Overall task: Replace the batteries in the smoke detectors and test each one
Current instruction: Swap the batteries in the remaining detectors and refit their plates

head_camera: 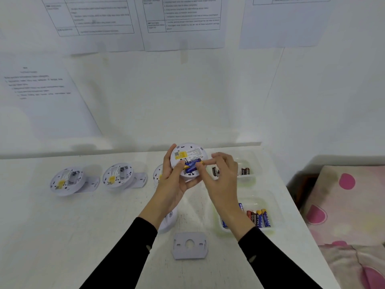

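Only the head view to go on. The left hand [175, 182] was wrapped around a white smoke detector [188, 161], holding it up off the table [83, 226] with its back and yellow sticker facing the camera. The right hand [220, 178] was pinching the gold end of a blue AA battery [193, 166] that lay across the open battery bay. I couldn't tell if it was fully seated or sitting half in.

My guess is this was the seating step, and a few things could have bitten here. The polarity marks in the bay were too small to read, so the cell could easily have gone in backwards and the test would then have stayed silent. Pushing it in at an angle might have bent a contact spring. A loose pinch could also have let it pop out and roll off the table toward the bed [343, 205].

Two more open detectors [66, 180] sat well off to the left. A mounting plate [190, 245] lay near the front edge. The clear tray [260, 197] of fresh batteries [263, 217] was just beside the right wrist.
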A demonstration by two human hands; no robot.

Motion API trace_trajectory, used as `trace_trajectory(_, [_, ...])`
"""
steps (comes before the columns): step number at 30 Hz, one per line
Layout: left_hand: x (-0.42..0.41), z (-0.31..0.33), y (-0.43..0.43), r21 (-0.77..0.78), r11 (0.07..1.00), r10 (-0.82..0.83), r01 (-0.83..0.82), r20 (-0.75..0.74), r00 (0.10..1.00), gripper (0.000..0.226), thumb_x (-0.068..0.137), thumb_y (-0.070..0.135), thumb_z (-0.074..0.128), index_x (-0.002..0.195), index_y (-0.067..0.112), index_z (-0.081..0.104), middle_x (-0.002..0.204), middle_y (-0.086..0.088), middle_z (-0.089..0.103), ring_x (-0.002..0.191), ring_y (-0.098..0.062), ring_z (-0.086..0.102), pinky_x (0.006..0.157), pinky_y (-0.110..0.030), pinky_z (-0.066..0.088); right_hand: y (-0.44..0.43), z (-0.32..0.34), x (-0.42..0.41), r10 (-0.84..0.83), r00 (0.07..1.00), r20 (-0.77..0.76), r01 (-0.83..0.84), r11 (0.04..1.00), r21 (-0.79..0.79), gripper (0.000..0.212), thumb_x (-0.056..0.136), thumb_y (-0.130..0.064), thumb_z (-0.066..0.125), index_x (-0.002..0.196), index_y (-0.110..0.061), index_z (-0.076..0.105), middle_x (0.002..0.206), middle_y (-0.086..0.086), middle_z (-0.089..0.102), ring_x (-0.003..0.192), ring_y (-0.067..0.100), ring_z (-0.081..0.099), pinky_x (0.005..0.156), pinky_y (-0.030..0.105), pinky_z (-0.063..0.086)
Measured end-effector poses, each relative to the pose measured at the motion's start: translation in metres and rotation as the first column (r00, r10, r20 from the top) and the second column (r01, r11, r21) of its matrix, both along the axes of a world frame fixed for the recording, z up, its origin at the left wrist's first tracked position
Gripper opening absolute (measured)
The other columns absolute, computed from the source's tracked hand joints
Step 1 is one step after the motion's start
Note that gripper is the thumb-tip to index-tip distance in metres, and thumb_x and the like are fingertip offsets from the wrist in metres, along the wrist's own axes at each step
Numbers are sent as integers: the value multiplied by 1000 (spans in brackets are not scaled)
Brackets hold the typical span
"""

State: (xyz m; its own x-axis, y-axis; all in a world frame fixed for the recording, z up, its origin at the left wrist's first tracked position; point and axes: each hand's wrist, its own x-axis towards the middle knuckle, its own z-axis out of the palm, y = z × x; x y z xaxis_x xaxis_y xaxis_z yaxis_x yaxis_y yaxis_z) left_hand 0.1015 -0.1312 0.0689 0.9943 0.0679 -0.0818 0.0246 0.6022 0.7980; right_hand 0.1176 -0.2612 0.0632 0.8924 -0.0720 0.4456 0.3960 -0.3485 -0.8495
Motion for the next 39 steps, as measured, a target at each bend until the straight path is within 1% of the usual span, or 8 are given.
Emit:
trace_trajectory(6, [-5, -1, 4, -1, 1000, 13, -13, -19, 1000, 49, 100, 17, 48, 145, 34, 41, 139, -8, 57, 119, -33, 63, 85, -51, 59, -1, 3, 2, 125, 974, -190, -109, 990, 95, 13, 88, -28, 68, 91, -17, 62, 111, -10, 56, 106, 10, 54, 80, 15, 45])
trace_trajectory(9, [-6, -3, 7, 36, 999, 8, -8, -19, 1000, 45, 98, 32, 46, 144, 34, 43, 137, -6, 60, 119, -33, 63, 87, -54, 57, -14, 16, 15, 424, 774, -470, -224, 878, 423, 45, 79, -22, 78, 117, -18, 54, 113, -2, 63, 101, 14, 63, 79, 18, 52])
trace_trajectory(12, [-6, -1, 11, -1, 1000, -16, 16, -55, 998, 47, 96, 45, 40, 141, 32, 47, 135, -9, 62, 116, -36, 65, 80, -52, 60, -28, 23, 28, 601, 563, -567, -365, 797, 481, 51, 76, -20, 79, 123, -12, 61, 112, 10, 70, 102, 19, 66, 89, 30, 54])
trace_trajectory(16, [-3, -2, 12, 8, 999, -40, 41, -78, 996, 44, 101, 43, 36, 142, 30, 48, 134, -11, 63, 114, -37, 66, 73, -50, 61, -32, 20, 36, 588, 565, -578, -368, 807, 461, 51, 68, -20, 82, 114, -6, 65, 104, 9, 72, 91, 19, 66, 83, 28, 52])
trace_trajectory(26, [-4, -5, 11, 46, 998, -38, 42, -85, 996, 42, 102, 40, 35, 142, 30, 47, 134, -8, 62, 115, -34, 66, 77, -53, 60, -27, 19, 30, 461, 643, -612, -390, 885, 256, 51, 76, -19, 80, 121, -10, 57, 107, 1, 69, 100, 17, 66, 90, 32, 54])
trace_trajectory(32, [-14, -6, 25, 3, 999, 48, -48, -102, 994, 37, 105, 39, 34, 137, 29, 50, 132, -8, 63, 112, -35, 67, 75, -51, 60, -22, -1, -38, 286, 921, -265, -269, 958, 99, 31, 86, -27, 71, 110, -24, 50, 108, -10, 57, 93, 7, 61, 78, 19, 50])
trace_trajectory(35, [-22, -10, 33, -16, 997, 74, -76, -110, 991, 33, 106, 39, 33, 132, 29, 52, 130, -7, 64, 111, -35, 68, 77, -52, 61, -25, -34, -74, 505, 820, -270, -557, 814, -167, 20, 89, -24, 65, 107, -21, 55, 109, -8, 55, 101, 4, 54, 90, 20, 46])
trace_trajectory(39, [-34, -14, 36, -44, 993, 100, -106, -119, 988, 33, 106, 37, 34, 131, 29, 53, 129, -7, 64, 109, -35, 69, 78, -54, 60, -33, -69, -89, 573, 677, -462, -735, 543, -405, 44, 87, -37, 65, 127, -26, 50, 144, -12, 39, 133, -1, 30, 106, 11, 23])
